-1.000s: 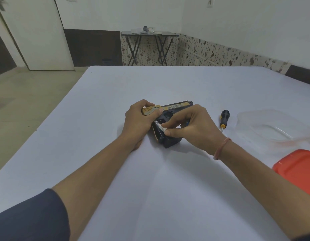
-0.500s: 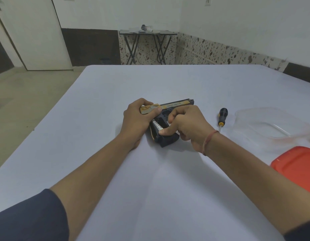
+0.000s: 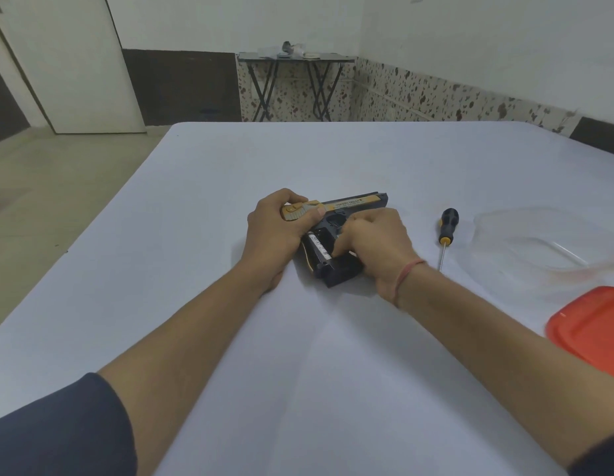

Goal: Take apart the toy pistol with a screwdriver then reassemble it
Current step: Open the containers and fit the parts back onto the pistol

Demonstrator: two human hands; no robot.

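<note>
Toy pistol (image 3: pixel 336 231) is lying at the middle of the frame on the white table (image 3: pixel 333 355), its gold slide carrying small lettering too blurred to read. Left hand (image 3: pixel 274 231) is gripping the slide's rear, fingers wrapped around it. Right hand (image 3: pixel 374 245) is pressing on the black grip, fingers curled against it beside a white-labelled cylinder (image 3: pixel 318 250). Screwdriver (image 3: pixel 446 235) is lying just right, then a clear tub (image 3: pixel 539 242) and a red lid (image 3: pixel 591 328).

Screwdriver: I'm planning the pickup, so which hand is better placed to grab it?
Right. The screwdriver lies just beyond the right hand, while the left hand grips the toy pistol on the far side.
</note>
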